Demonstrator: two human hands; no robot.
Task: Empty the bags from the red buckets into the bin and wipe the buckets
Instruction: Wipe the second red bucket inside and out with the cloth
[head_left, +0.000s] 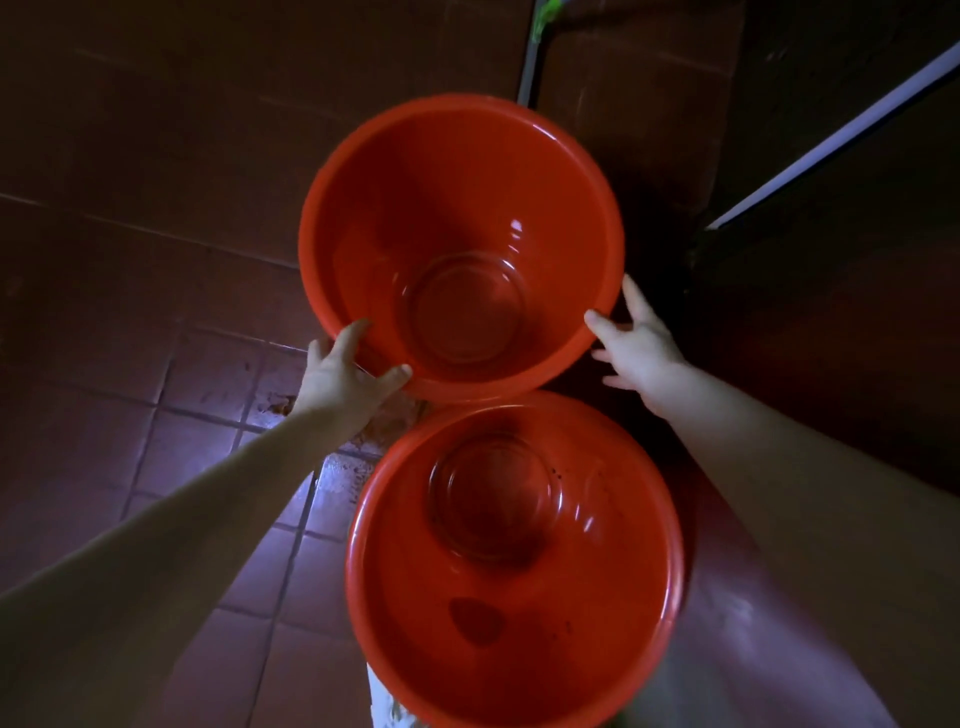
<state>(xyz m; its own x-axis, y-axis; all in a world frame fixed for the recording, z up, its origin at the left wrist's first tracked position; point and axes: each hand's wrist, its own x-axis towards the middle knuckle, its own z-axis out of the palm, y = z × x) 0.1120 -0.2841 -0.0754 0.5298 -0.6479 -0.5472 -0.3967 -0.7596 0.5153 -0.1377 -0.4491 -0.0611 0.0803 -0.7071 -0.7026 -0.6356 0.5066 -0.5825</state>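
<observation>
Left hand: fingers spread and fairly straight, thumb and forefinger laid on the lower-left rim of the far bucket. Right hand: fingers splayed, thumb tip touching the lower-right rim. Far bucket at frame centre. Near bucket directly below it, rims meeting. Tiled floor at left.

Bare hands and forearms
</observation>
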